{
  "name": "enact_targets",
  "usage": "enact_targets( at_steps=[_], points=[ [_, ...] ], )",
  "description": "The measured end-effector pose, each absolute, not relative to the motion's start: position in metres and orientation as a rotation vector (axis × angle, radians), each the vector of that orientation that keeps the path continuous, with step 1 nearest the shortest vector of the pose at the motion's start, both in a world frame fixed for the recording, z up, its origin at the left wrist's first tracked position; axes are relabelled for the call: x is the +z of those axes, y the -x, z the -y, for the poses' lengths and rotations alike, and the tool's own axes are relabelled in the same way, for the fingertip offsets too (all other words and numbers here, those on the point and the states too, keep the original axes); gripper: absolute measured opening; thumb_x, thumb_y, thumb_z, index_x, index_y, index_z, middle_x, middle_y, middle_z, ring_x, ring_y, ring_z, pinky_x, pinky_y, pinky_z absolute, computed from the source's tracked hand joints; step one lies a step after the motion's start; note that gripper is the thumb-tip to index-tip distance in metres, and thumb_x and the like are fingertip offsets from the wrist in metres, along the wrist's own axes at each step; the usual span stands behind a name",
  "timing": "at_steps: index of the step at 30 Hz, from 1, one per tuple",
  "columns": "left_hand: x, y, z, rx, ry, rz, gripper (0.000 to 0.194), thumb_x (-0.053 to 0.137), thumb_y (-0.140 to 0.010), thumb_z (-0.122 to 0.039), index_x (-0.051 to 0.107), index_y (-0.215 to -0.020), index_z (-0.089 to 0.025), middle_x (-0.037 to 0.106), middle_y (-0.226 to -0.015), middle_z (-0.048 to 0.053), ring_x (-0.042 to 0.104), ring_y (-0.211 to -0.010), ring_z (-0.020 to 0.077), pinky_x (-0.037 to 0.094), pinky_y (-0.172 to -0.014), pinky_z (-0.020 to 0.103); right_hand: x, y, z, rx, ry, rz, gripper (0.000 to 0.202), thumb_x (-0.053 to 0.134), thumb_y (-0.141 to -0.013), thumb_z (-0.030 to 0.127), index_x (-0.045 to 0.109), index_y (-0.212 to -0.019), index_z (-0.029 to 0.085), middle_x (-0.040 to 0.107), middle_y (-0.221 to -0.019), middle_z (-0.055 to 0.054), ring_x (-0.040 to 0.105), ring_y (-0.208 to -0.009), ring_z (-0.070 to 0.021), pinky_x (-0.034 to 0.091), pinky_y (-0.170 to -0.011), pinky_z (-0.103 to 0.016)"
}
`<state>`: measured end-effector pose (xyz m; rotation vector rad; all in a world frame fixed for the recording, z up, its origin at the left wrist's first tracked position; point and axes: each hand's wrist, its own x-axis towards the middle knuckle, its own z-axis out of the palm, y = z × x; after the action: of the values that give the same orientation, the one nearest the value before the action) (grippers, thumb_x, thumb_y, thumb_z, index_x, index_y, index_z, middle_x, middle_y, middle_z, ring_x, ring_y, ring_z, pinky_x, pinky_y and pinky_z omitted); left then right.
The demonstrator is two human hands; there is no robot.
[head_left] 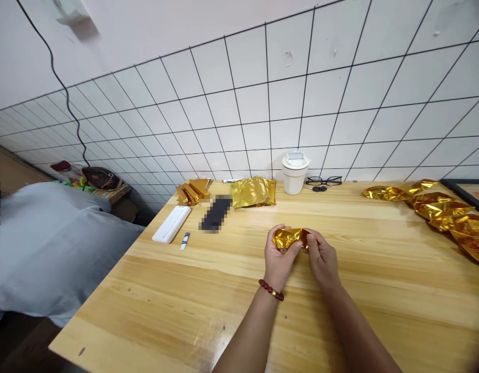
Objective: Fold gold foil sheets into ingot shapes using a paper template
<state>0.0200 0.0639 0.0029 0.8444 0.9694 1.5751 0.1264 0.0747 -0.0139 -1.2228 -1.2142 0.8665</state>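
Bare forearms (250, 334) reach over the surface (177, 311), left hand (278, 256) and right hand (323, 258) pinching opposite ends of crinkled gold foil (288, 238) well in from the far edge, probably to steady flimsy material. Lidded cup (295, 177) and eyeglasses (334, 180) line that edge, presumably avoiding the arms.

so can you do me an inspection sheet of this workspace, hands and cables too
Surface: wooden table, glossy, a few small dark marks
Job's things: gold foil piece in hand; flat foil stack towards the wall; crumpled foil at right
Clutter: white cup, glasses, white slab, small tube
Hands: left hand and right hand both grip the foil piece
Cables: black cable down the wall, left of the table
Surroundings: tiled wall behind; person in grey at left
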Motion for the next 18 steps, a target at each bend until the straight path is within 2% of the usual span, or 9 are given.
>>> enact_targets(
  at_steps=[6, 12, 16, 18],
  points=[
    [-0.0031, -0.0203, -0.0645, 1.573, -0.933, -1.043, 0.057, 0.083, -0.064, -0.030, 0.056, -0.113, -0.020, 0.063, -0.116, 0.011, 0.062, -0.104, 0.0217, 0.049, -0.094, 0.037, -0.0144, -0.1258, -0.0750, 1.025, 1.143, 1.094, 0.051, 0.046, -0.088, 0.062, 0.069, -0.104, 0.019, 0.069, -0.098, -0.009, 0.060, -0.076, -0.0193, 0.049, -0.061, -0.029],
    [-0.0013, -0.0217, -0.0609, 1.546, -1.150, -1.086, 0.044, 0.078, -0.069, -0.029, 0.061, -0.109, -0.019, 0.065, -0.112, 0.010, 0.063, -0.102, 0.0226, 0.049, -0.095, 0.039, -0.0103, -0.1273, -0.0795, 1.069, 1.187, 0.847, 0.054, 0.053, -0.083, 0.064, 0.066, -0.111, 0.020, 0.065, -0.083, -0.004, 0.054, -0.060, -0.0135, 0.041, -0.047, -0.024],
    [0.0005, -0.0224, -0.0580, 1.492, -1.168, -1.040, 0.048, 0.077, -0.072, -0.032, 0.059, -0.115, -0.020, 0.063, -0.117, 0.011, 0.061, -0.108, 0.0233, 0.048, -0.097, 0.038, -0.0100, -0.1280, -0.0818, 1.110, 1.174, 0.794, 0.053, 0.060, -0.079, 0.061, 0.067, -0.110, 0.018, 0.068, -0.090, -0.006, 0.061, -0.070, -0.0175, 0.048, -0.055, -0.027],
    [-0.0007, -0.0221, -0.0579, 1.470, -1.094, -0.994, 0.046, 0.070, -0.079, -0.039, 0.056, -0.119, -0.021, 0.062, -0.120, 0.011, 0.062, -0.105, 0.0218, 0.051, -0.090, 0.035, -0.0130, -0.1275, -0.0817, 1.075, 1.173, 0.836, 0.051, 0.056, -0.082, 0.060, 0.068, -0.109, 0.018, 0.069, -0.098, -0.008, 0.063, -0.079, -0.0197, 0.051, -0.063, -0.029]
  ],
)
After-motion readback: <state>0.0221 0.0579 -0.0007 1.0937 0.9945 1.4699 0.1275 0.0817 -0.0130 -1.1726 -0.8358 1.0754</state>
